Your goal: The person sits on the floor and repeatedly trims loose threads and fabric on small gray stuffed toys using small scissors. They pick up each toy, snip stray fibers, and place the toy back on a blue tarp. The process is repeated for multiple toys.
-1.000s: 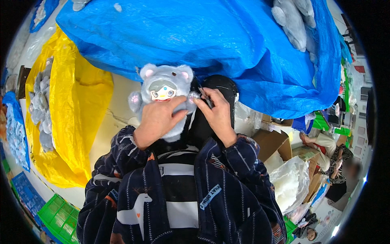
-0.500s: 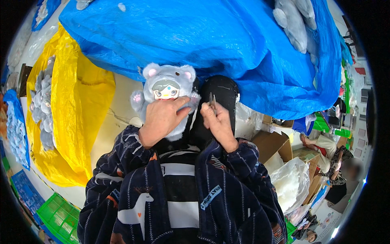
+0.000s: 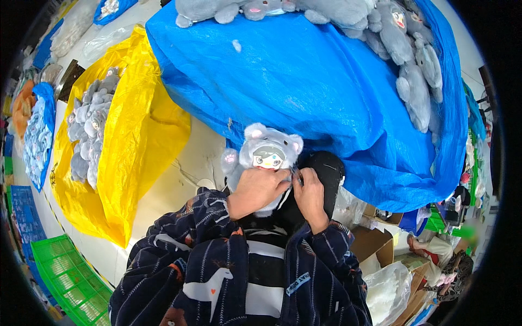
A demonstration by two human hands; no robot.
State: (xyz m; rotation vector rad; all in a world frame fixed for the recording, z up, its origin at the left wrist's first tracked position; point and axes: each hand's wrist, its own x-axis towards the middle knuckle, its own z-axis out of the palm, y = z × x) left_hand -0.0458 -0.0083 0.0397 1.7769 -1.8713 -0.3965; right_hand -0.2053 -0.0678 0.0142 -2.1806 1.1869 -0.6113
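A grey plush bear toy (image 3: 253,145) with a doll's face lies on my lap, face up, its head toward the blue sheet. My left hand (image 3: 258,189) is closed on its front just below the face and hides much of the body. Close to the toy's side, my right hand (image 3: 311,196) is closed around small thread snips (image 3: 299,178). Only a dark bit of the snips shows at the fingertips; their blades were plainer half a second ago.
Ahead spreads a big blue plastic sack (image 3: 304,87) with several grey plush toys (image 3: 416,98) on it. At left stands a yellow sack (image 3: 130,141) of grey plush. A green crate (image 3: 68,277) is lower left; a cardboard box (image 3: 372,244) and a person (image 3: 440,255) are at right.
My right hand has moved in against the toy's side, and the snips' blades are now mostly hidden. The view has shifted, showing more plush at the far edge. My left hand stays on the toy.
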